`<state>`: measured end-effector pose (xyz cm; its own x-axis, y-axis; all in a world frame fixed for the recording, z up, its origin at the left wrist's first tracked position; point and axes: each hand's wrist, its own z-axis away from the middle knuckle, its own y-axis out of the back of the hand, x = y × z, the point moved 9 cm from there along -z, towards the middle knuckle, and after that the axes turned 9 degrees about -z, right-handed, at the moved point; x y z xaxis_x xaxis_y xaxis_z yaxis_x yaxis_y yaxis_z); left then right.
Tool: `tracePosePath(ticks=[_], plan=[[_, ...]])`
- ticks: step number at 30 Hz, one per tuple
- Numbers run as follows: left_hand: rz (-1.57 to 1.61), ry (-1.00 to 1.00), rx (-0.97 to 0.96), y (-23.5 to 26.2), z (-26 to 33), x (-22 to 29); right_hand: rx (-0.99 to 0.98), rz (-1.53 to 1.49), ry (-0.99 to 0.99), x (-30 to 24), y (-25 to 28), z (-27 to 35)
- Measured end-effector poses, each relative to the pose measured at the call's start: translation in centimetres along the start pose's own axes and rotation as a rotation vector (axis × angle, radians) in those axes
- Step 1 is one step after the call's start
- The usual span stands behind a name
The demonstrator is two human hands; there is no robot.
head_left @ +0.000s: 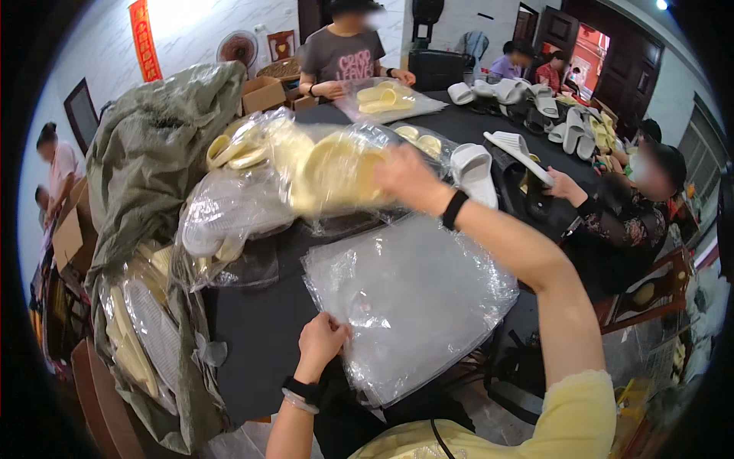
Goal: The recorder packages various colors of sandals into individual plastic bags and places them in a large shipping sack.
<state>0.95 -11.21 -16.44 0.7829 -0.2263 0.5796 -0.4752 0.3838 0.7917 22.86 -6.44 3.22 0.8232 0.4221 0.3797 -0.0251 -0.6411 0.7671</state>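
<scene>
My right hand (413, 182) is stretched forward over the table, blurred by motion. It grips a clear bag of pale yellow slippers (329, 174), smeared as well, above other bagged slippers. Below lies a flat stack of clear plastic bags (428, 291) near the table's front edge. At the stack's left edge my left hand (323, 343) has its fingers curled in a pinch on the border of a bag. Bagged white slippers (229, 218) rest left of the yellow ones.
A large green woven sack (160, 138) with bagged slippers (138, 329) stands at the left. Across the black table (252, 321), a person (348, 57) handles bagged yellow slippers (382, 98). At right another person (634, 199) holds a white slipper (516, 153). Loose slippers (577, 130) line the far right.
</scene>
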Motion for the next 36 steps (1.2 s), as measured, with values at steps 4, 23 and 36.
tracePosePath(ticks=[4, 23, 36], plan=[[0.029, 0.030, -0.014, 0.2, 0.6, -0.2, 0.110, 0.148, -0.264, 6.7, 7.0, -2.9], [-0.027, 0.020, -0.002, 0.3, 0.7, 1.4, -0.779, -0.285, -1.127, 0.5, 1.5, 26.7], [0.400, 0.119, 0.081, -0.7, 2.0, 2.8, -0.342, -0.117, -1.162, 0.3, -2.7, 31.4]])
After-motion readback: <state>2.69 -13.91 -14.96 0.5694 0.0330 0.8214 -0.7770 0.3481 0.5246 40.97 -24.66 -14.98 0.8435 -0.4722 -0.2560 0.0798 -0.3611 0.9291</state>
